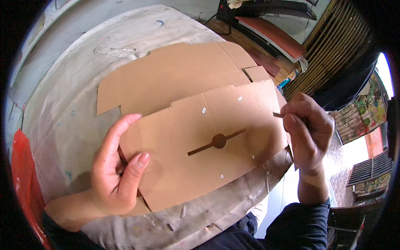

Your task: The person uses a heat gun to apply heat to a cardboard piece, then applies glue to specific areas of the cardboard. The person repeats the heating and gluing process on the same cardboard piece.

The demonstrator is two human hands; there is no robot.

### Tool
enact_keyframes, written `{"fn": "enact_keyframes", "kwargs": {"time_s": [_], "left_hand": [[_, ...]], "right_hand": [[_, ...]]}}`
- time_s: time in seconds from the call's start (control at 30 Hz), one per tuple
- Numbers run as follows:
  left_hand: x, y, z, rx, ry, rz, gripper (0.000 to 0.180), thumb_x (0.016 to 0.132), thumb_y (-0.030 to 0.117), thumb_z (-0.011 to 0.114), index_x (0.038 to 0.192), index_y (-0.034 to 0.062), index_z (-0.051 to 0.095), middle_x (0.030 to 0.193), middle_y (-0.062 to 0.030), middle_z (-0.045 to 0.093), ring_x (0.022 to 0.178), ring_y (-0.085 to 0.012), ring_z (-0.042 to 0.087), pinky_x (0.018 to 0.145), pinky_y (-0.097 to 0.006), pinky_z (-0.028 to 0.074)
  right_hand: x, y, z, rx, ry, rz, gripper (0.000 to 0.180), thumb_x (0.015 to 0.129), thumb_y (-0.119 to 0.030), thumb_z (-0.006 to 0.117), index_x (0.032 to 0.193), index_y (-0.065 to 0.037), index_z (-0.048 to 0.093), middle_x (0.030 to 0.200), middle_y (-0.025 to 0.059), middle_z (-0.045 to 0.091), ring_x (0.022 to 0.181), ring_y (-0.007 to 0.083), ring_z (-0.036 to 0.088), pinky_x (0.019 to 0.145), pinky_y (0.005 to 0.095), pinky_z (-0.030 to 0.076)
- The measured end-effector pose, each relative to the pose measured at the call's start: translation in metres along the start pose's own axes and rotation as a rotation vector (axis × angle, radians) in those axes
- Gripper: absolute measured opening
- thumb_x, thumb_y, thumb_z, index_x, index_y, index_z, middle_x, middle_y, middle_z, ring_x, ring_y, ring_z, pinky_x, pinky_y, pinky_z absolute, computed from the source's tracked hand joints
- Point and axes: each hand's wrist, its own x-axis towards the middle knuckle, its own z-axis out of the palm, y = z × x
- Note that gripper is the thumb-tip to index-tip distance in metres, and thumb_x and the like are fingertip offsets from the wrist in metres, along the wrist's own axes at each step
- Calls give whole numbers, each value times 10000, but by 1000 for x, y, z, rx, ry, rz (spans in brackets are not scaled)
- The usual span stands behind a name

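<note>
A flat brown cardboard piece (200,125) with a slot and round hole cut in its middle lies on a second, larger cardboard sheet (166,71). My left hand (114,171) grips its left edge, thumb on top and fingers curled under. My right hand (308,133) is at the piece's right edge, fingers pinched on a thin brown stick (278,115) whose tip touches the cardboard.
The cardboard rests on a round, worn grey table (66,108) with paint marks. A red object (25,166) stands at the left rim. Stacked boards and a slatted shutter (333,46) are at the upper right. My dark trousers show at the bottom.
</note>
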Motion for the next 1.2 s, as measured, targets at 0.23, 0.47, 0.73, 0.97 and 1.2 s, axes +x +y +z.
{"fn": "enact_keyframes", "kwargs": {"time_s": [0.23,0.47,0.73,0.97,1.2], "left_hand": [[-3,3,3,31,30,-47,468,856,9,408,1277,-68,219,1175,-183,424,1072,-180,423,925,-279,305],[-2,0,3,156,49,13,478,846,17,403,1274,-88,217,1217,-215,378,1125,-212,386,959,-301,268],[-2,0,1,231,26,-35,532,846,128,423,1283,-97,221,1304,-232,299,1215,-253,304,1014,-342,194],[-2,1,0,276,-2,-44,531,850,127,411,1288,-94,210,1311,-233,286,1212,-256,308,1015,-346,197],[-2,0,1,259,18,-26,534,854,133,409,1291,-94,202,1310,-235,286,1213,-257,308,1013,-346,199]], "right_hand": [[-18,-2,-2,-204,-121,-168,73,637,24,581,708,17,594,601,108,528,480,181,491,428,264,363],[-24,6,-1,-38,-167,-213,81,587,6,585,668,11,588,562,97,505,450,198,490,399,283,356],[-29,12,2,-106,-221,-283,126,526,-74,580,631,-3,584,546,83,478,417,156,451,377,265,326],[-28,12,3,-138,-248,-307,126,516,-18,574,639,6,586,543,83,480,408,143,449,362,251,322],[-29,11,4,-172,-251,-301,129,511,-6,568,638,6,589,537,81,479,395,129,442,347,239,314]]}}
